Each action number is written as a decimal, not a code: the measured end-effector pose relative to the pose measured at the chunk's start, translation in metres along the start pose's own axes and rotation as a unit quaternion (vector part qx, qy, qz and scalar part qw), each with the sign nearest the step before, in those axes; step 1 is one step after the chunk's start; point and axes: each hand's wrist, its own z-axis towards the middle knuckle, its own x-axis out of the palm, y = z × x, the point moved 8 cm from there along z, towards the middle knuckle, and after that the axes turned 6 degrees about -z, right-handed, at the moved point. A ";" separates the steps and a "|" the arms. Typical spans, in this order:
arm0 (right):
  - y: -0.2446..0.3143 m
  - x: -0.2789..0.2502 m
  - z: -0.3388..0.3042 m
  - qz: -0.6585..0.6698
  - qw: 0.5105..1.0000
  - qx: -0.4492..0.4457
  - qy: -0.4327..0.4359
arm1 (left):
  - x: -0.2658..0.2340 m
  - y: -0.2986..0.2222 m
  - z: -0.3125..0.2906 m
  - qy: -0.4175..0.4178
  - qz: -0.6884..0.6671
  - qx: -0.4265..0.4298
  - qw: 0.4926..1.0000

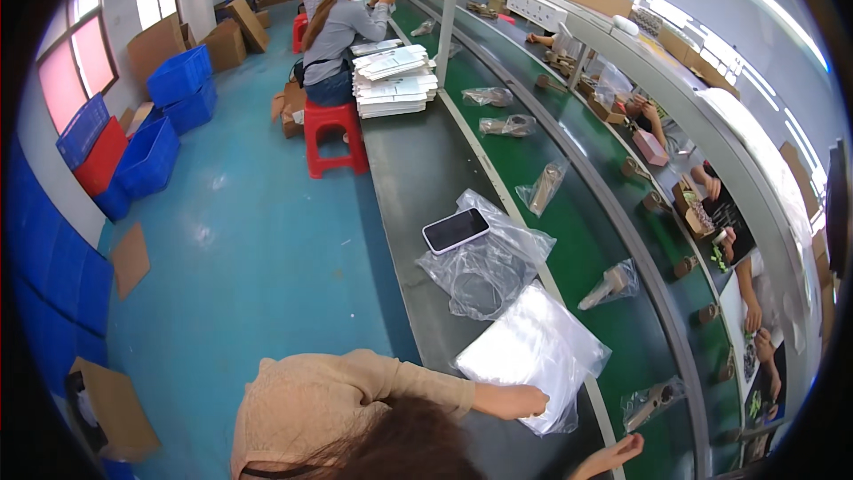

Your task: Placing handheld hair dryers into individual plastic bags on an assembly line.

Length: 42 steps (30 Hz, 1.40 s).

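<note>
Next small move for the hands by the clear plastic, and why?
Probably reach the lower hand to the nearest wrapped item on the green belt: it lies just beyond that hand, which looks open and empty, while the other hand appears to rest on the clear plastic.

Blue plastic crates (194,108) heaped over at left, brown cardboard boxes (155,49) near the upper-left windows (80,40), a red plastic stool (334,130) left of upper centre, a dark-screened, pale-cased smartphone (456,230) lying near mid-frame
</note>
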 end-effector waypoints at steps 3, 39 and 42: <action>-0.017 0.005 -0.020 -0.070 0.998 -0.003 0.006 | 0.005 0.006 0.005 0.009 0.034 -0.037 0.999; -0.115 -0.003 -0.033 0.105 0.987 0.094 0.077 | -0.003 0.002 0.012 -0.024 -0.017 -0.185 0.982; -0.123 -0.004 -0.034 0.112 0.986 0.102 0.070 | -0.007 0.000 0.016 -0.028 -0.017 -0.222 0.974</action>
